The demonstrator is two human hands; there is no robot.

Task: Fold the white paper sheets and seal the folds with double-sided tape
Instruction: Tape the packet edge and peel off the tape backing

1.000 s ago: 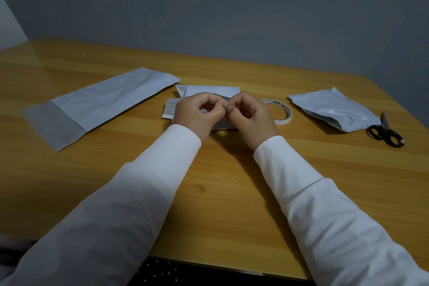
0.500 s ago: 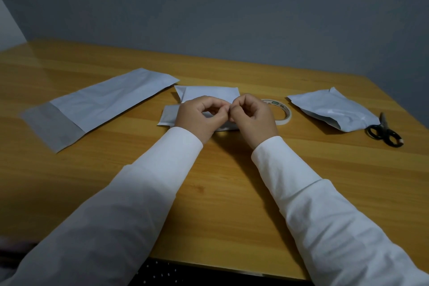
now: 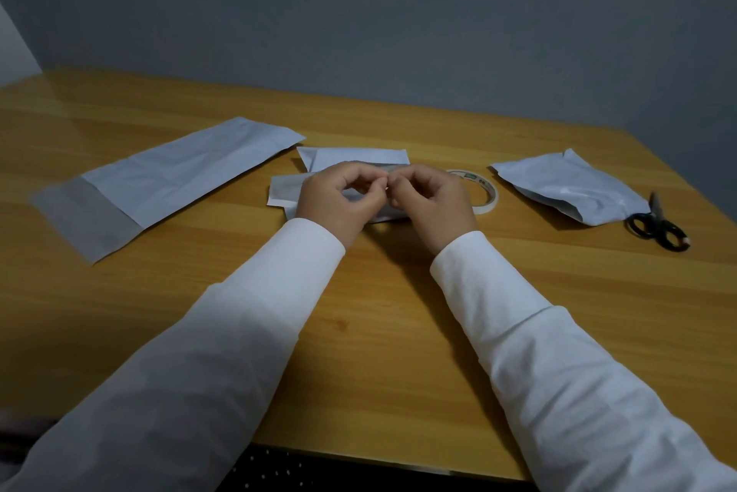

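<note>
My left hand (image 3: 339,200) and my right hand (image 3: 430,200) are side by side at the table's middle, fingers curled. Their thumbs and forefingers meet and pinch a small piece that looks like a tape strip; it is too small to make out. Under both hands lies a folded white paper (image 3: 283,192). A second folded white paper (image 3: 355,154) lies just behind it. The roll of double-sided tape (image 3: 488,192) lies flat on the table, right beside my right hand.
A long white sheet (image 3: 167,180) with a grey end lies diagonally at the left. At the right, a crumpled white paper (image 3: 566,188) lies next to black scissors (image 3: 658,228). The wooden table (image 3: 359,292) ends at a grey wall behind.
Both hands stay together over the folded paper; only the fingertips shift slightly against each other. The papers, tape roll and scissors have not moved.
</note>
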